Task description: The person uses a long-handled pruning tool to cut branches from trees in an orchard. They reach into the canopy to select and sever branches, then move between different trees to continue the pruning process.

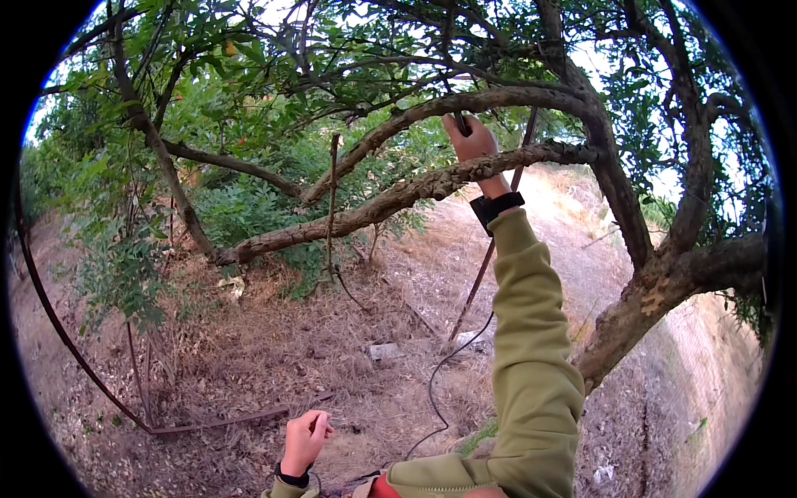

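My right hand (475, 143) is raised high among the branches, closed around a dark-handled tool (462, 124). The tool's upper part is hard to make out against the branches and leaves, so its kind does not show. A thick curved branch (432, 108) passes at the fingertips, and a rough lower branch (407, 192) crosses in front of my wrist. Low down near my body, my left hand (305, 441) is loosely curled, with nothing visible in it. Both wrists wear black bands, and a dark cable (433, 390) hangs beside my right sleeve.
A forked trunk (647, 290) rises at the right. Thin upright branch (333, 199) and leafy twigs (124, 257) stand to the left. A rusty metal bar (477, 282) leans behind my arm; a bent bar (216, 422) lies along the dry, sloping ground (282, 349).
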Available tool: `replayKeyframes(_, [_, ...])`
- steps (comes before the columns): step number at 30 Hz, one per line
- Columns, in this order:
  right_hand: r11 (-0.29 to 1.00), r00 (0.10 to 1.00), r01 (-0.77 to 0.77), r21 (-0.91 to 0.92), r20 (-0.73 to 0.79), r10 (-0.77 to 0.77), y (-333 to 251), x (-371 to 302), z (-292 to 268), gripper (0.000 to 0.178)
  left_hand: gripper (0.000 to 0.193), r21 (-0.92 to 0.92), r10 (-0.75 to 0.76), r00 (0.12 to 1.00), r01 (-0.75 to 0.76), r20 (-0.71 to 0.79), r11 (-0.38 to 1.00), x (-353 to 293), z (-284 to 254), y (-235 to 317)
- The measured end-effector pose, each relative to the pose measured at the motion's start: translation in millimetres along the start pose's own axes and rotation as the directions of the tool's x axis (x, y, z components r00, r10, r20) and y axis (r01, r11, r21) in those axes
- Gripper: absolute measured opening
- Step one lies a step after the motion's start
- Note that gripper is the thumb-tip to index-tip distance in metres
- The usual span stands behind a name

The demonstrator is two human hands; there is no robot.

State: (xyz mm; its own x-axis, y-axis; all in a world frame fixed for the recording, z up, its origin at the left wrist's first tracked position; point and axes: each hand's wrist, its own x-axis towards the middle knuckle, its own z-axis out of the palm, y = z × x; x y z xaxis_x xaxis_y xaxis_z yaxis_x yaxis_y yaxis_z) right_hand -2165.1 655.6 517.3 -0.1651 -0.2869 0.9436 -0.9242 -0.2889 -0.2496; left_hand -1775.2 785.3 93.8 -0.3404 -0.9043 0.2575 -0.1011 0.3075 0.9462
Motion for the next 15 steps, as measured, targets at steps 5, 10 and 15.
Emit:
replayKeyframes(5, [0.999,0.999,-0.033,-0.012,0.001,0.033,-5.5,5.0,-3.4,0.052,0.020,0.050,0.012,1.000,-0.013,0.002,0.999,-3.8,-3.5,9.2])
replayKeyframes(10, [0.982,0.998,-0.043,0.182,0.060,0.033,7.0,-19.0,7.5,0.052,0.019,0.075,0.042,0.999,-0.041,-0.007,0.996,-11.8,-4.3,12.4])
replayKeyframes(15, [0.914,0.876,-0.377,0.151,0.377,0.299,6.3,-148.2,19.6,0.051,0.018,0.065,0.010,1.000,-0.010,0.004,0.998,-21.1,-1.7,13.7])
